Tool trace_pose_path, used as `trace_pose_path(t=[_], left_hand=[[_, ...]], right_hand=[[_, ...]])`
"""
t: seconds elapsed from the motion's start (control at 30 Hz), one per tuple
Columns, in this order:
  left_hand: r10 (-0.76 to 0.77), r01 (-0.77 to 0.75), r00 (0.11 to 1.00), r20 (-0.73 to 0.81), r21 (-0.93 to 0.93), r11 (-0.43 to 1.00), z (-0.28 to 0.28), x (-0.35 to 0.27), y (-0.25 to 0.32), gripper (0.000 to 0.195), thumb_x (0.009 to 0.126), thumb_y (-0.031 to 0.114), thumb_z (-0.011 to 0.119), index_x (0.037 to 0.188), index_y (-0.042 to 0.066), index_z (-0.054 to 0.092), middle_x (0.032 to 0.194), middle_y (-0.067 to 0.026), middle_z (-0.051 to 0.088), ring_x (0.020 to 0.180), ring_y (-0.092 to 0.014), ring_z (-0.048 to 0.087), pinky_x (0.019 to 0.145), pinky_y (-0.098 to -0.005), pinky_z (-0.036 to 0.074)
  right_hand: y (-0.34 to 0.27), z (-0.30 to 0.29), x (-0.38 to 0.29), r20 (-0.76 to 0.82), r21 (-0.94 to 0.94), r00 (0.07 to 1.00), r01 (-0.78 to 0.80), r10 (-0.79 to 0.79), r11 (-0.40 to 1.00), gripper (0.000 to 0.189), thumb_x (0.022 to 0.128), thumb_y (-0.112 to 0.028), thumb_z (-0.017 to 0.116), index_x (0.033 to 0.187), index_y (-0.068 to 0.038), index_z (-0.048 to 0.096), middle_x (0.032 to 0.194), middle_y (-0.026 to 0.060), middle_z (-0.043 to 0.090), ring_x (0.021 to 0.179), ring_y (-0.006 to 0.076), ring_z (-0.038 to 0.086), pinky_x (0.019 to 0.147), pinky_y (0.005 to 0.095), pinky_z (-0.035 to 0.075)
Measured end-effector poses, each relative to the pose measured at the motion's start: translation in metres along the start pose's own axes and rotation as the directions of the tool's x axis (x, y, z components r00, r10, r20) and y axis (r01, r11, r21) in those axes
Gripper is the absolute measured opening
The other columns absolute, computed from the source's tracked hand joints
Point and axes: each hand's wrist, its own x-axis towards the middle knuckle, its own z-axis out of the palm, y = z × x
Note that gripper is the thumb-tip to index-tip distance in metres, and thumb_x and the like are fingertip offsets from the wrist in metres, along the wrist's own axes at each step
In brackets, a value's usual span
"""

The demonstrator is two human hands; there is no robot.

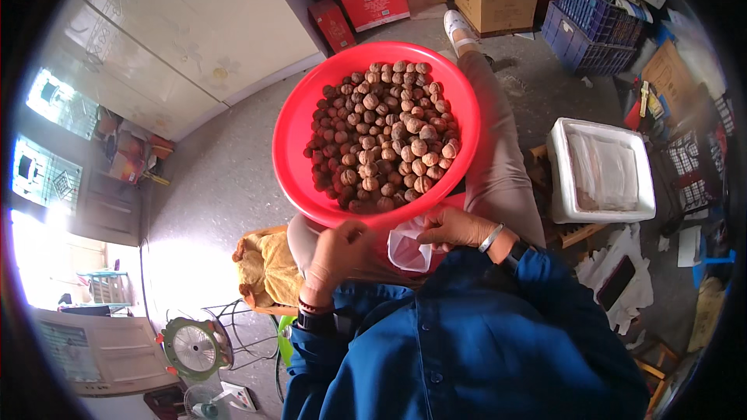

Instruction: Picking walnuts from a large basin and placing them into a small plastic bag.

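A wide red plastic basin (295,184) full of walnuts (379,122) rests in front of me, close against my legs. My right hand (461,226) grips the edge of a small translucent white bag (410,249), whose mouth gapes towards my lap. To the left of the bag, my left hand (344,256) is raised just below the basin's near rim. Its fingers are curled and blurred, so whether something lies between them cannot be made out.
A white foam box (557,186) on the right holds a stack of thin translucent bags (607,169). Beyond the basin are cardboard boxes (496,9) and blue plastic crates (589,41). A yellow cloth (280,268) covers a stool at left, near a floor fan (195,349) and loose cables.
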Motion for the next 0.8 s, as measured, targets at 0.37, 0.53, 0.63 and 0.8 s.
trace_pose_path(t=[0.37, 0.53, 0.63, 0.8], left_hand=[[0.05, 0.065, 0.986, -0.158, 0.651, 0.756, -0.011, 0.076, -0.007, 0.031, 0.079, 0.038, 0.071, 0.083, 0.007, 0.074, 0.088, -0.0143, 0.073, 0.091, -0.037, 0.068, 0.085, -0.0489, 0.049], [-0.153, 0.09, 0.987, 0.042, 0.648, 0.757, -0.016, 0.092, -0.007, 0.045, 0.078, 0.048, 0.074, 0.093, 0.006, 0.077, 0.085, -0.0181, 0.074, 0.086, -0.035, 0.072, 0.077, -0.0463, 0.054], [-0.166, 0.132, 0.986, 0.006, 0.579, 0.805, -0.013, 0.087, -0.006, 0.043, 0.074, 0.05, 0.072, 0.082, 0.008, 0.077, 0.084, -0.0168, 0.074, 0.085, -0.034, 0.071, 0.083, -0.0475, 0.048], [-0.046, 0.101, 0.986, -0.162, 0.347, 0.932, -0.012, 0.07, -0.013, 0.034, 0.078, 0.034, 0.075, 0.089, 0.001, 0.074, 0.086, -0.0164, 0.074, 0.084, -0.029, 0.072, 0.081, -0.0405, 0.054]], right_hand=[[0.002, -0.001, 0.003, -0.076, -0.07, 0.996, 0.044, -0.049, 0.997, 0.037, 0.089, -0.035, 0.079, 0.076, -0.004, 0.063, 0.062, 0.0012, 0.058, 0.053, 0.0097, 0.054, 0.048, 0.0253, 0.043], [-0.005, 0.0, -0.002, -0.095, -0.045, 0.993, 0.066, -0.07, 0.997, 0.035, 0.089, -0.032, 0.078, 0.074, -0.005, 0.063, 0.06, 0.0014, 0.057, 0.052, 0.0097, 0.053, 0.049, 0.0262, 0.042], [-0.006, -0.001, -0.003, -0.103, -0.064, 0.993, 0.054, -0.061, 0.996, 0.035, 0.089, -0.032, 0.079, 0.074, -0.005, 0.062, 0.061, 0.0008, 0.057, 0.053, 0.0096, 0.053, 0.05, 0.0263, 0.042], [0.0, 0.002, 0.001, -0.133, -0.054, 0.982, 0.132, -0.138, 0.99, 0.027, 0.09, -0.029, 0.077, 0.088, -0.008, 0.061, 0.064, -0.0026, 0.055, 0.056, 0.0086, 0.053, 0.051, 0.0257, 0.043]])
